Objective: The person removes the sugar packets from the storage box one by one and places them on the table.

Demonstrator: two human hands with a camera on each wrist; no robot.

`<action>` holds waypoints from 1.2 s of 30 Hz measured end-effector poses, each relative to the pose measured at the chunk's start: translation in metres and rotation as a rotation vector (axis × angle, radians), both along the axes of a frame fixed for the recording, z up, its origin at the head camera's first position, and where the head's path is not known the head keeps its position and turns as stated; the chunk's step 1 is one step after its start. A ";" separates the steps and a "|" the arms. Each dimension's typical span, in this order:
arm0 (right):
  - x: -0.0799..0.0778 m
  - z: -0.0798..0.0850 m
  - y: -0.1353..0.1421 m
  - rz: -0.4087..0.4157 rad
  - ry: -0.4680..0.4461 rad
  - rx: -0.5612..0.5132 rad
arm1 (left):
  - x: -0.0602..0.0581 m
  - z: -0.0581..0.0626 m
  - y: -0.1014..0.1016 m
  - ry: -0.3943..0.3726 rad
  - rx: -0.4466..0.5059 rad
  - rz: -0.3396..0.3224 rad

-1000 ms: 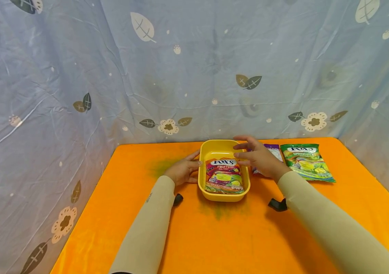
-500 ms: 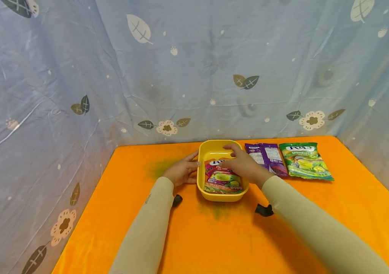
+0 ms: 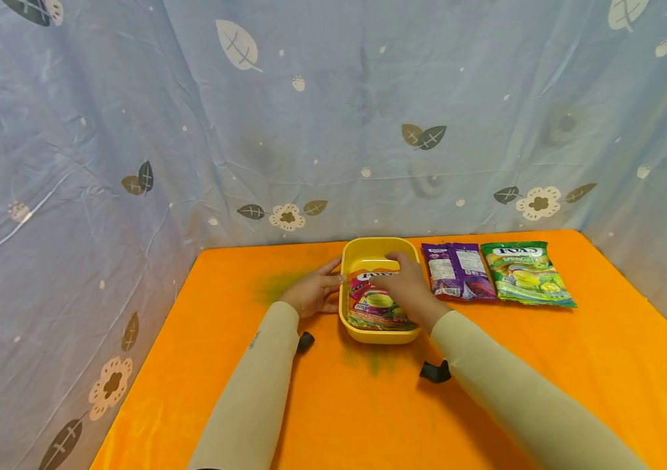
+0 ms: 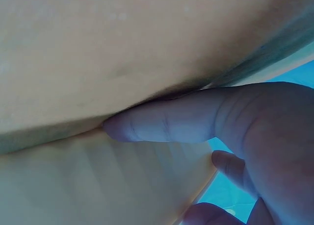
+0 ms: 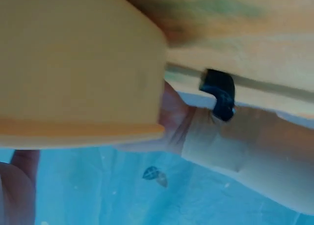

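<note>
A yellow plastic tub [image 3: 374, 336] stands near the back of the orange table. Inside lies a red Fox's Fruits candy bag [image 3: 369, 310]. My left hand [image 3: 312, 292] touches the tub's left wall with extended fingers; in the left wrist view its thumb [image 4: 167, 119] lies along the bottom of the wall. My right hand [image 3: 411, 287] reaches over the right rim, thumb and index finger spread over the bag's top part. That hand hides the bag's right side and its own other fingers. In the right wrist view the tub's outer wall [image 5: 83, 63] fills the upper left.
Right of the tub lie a purple candy packet [image 3: 459, 273] and a green Fox's Spring Tea bag [image 3: 527, 274]. A patterned blue curtain [image 3: 345, 130] rises behind the table [image 3: 357, 411] and along both sides. Black pieces [image 3: 436, 372] show under both wrists.
My right hand has moved left and down from the tub's right rim to over the red bag, uncovering the purple packet. The bag has shifted slightly left; my left hand has stayed at the tub.
</note>
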State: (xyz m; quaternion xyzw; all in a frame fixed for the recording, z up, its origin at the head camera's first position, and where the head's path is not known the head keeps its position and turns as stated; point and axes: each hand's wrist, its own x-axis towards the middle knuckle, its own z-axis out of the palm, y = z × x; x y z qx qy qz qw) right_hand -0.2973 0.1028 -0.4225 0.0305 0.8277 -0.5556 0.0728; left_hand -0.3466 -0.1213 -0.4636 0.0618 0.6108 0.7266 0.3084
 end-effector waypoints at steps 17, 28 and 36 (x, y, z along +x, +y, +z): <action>0.001 -0.003 0.001 -0.069 -0.207 -0.373 | -0.003 -0.001 -0.001 -0.002 -0.015 -0.004; -0.004 -0.010 0.000 0.021 -0.138 -0.196 | -0.003 0.000 0.000 -0.001 0.000 -0.007; -0.004 -0.010 -0.002 0.083 -0.155 -0.107 | -0.003 0.002 0.001 -0.001 -0.017 0.009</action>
